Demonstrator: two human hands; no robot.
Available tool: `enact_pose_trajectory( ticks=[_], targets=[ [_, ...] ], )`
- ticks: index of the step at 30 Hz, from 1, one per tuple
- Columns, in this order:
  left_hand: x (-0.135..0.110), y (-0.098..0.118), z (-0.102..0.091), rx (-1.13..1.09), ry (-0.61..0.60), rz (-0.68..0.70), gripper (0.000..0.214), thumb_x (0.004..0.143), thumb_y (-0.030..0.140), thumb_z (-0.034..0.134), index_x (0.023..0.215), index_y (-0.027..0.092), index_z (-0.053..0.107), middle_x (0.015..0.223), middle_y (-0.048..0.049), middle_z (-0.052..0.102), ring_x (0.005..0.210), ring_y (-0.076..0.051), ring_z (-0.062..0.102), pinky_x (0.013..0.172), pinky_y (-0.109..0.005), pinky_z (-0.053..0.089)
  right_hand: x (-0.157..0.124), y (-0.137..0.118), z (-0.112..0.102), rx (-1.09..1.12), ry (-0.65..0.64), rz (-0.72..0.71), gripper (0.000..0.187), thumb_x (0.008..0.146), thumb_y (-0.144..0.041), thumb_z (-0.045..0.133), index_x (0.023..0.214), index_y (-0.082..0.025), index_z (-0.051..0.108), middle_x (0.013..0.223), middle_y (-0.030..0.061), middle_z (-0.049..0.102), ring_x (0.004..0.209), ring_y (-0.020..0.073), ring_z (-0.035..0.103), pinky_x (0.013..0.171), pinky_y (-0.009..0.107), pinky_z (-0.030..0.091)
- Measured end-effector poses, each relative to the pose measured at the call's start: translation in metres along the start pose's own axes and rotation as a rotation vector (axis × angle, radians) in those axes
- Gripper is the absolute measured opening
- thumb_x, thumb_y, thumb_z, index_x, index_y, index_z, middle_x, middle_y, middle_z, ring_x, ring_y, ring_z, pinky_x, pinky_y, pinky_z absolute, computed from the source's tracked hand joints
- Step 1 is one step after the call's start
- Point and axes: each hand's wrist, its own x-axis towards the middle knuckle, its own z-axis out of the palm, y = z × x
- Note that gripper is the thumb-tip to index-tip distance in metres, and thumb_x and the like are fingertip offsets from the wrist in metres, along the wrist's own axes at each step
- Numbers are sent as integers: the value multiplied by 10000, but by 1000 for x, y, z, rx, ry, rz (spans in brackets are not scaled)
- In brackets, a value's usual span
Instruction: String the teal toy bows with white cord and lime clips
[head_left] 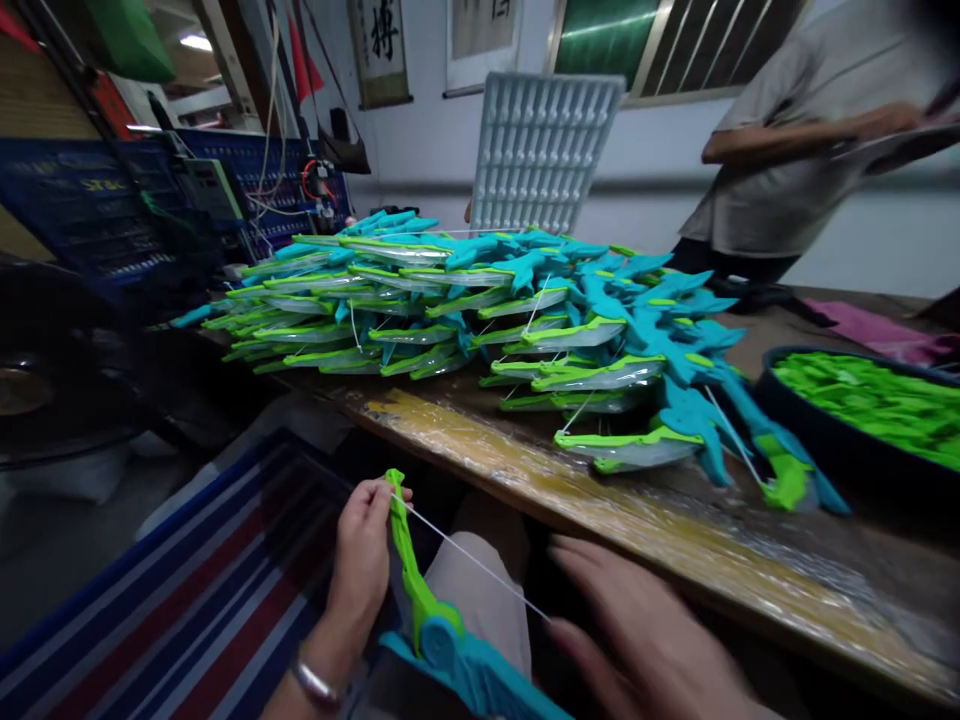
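Note:
My left hand is closed around the green arm of a green and teal plastic toy held over my lap, below the table edge. A thin white string runs from the top of the green arm down to the right, toward my right hand. That hand is blurred by motion, its fingers stretched toward the string's lower end; whether it grips the string is unclear. A large pile of the same green and teal toys lies on the worn wooden table ahead.
A dark tub of small green plastic parts stands at the table's right. A white moulded tray leans upright behind the pile. Another person stands at the back right. A fan and blue crates are at left. Striped cloth lies below.

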Motion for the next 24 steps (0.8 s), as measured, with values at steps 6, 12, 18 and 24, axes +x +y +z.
enact_pose_trajectory(
  ticks=[6, 12, 18, 24],
  targets=[
    [-31, 22, 6, 69, -54, 127, 228, 798, 430, 779, 762, 213, 721, 1073, -66, 686, 1012, -256, 624, 875, -291, 459, 78, -79, 80, 522, -369, 368, 160, 831, -161, 632, 894, -198, 775, 809, 36, 767, 718, 200, 712, 648, 274, 549],
    [-37, 14, 6, -26, -58, 113, 270, 820, 457, 760, 741, 209, 686, 1096, -59, 626, 991, -240, 602, 894, -298, 456, 69, -76, 92, 897, -397, 745, 169, 794, -323, 675, 707, -181, 705, 625, -1, 648, 575, 142, 581, 550, 224, 463],
    [-35, 28, 7, -439, -40, 35, 234, 873, 471, 695, 897, 240, 670, 824, -3, 602, 696, -148, 552, 656, -245, 476, 87, -83, 63, 618, -325, 235, 173, 934, -214, 540, 791, -205, 639, 781, -2, 598, 708, 135, 577, 645, 222, 443],
    [-42, 39, -2, -584, -232, -62, 231, 856, 400, 708, 772, 223, 587, 729, 8, 516, 612, -138, 487, 578, -249, 451, 97, -92, 60, 574, -448, -40, 201, 976, -120, 480, 832, -211, 587, 823, -6, 582, 686, 113, 564, 618, 209, 425]
  ],
)
